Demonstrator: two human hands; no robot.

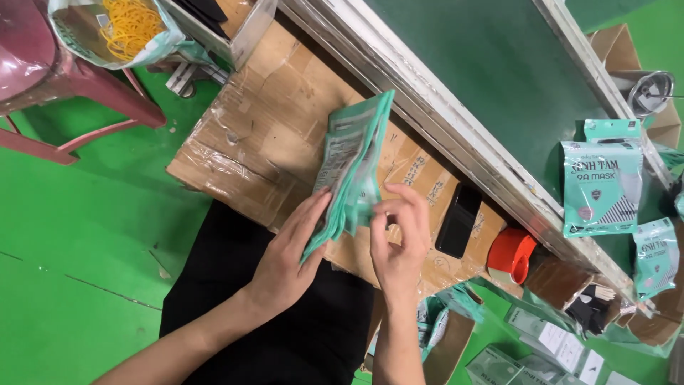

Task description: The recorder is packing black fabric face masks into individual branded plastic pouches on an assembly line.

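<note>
Pink plastic chair (43,68) at far left on green floor (85,228), beside it a teal bag of yellow rubber bands (128,25). Taped brown cardboard sheet (263,135) spread across the lap, alongside a long dark-green conveyor belt (484,71). Left hand (288,260) flat, fingers extended, grasping the lower edge of a stack of teal flat plastic mask pouches (349,167) from beneath, stack held upright above the cardboard. Right hand (399,242) just beside, fingertips pinching the stack's lower right corner. Black smartphone (458,219) lying on the cardboard near the right hand. Red tape dispenser (511,254) next to it. Further right, more teal mask pouches (600,187) on the belt's edge, a steel tumbler (650,93) beyond.
</note>
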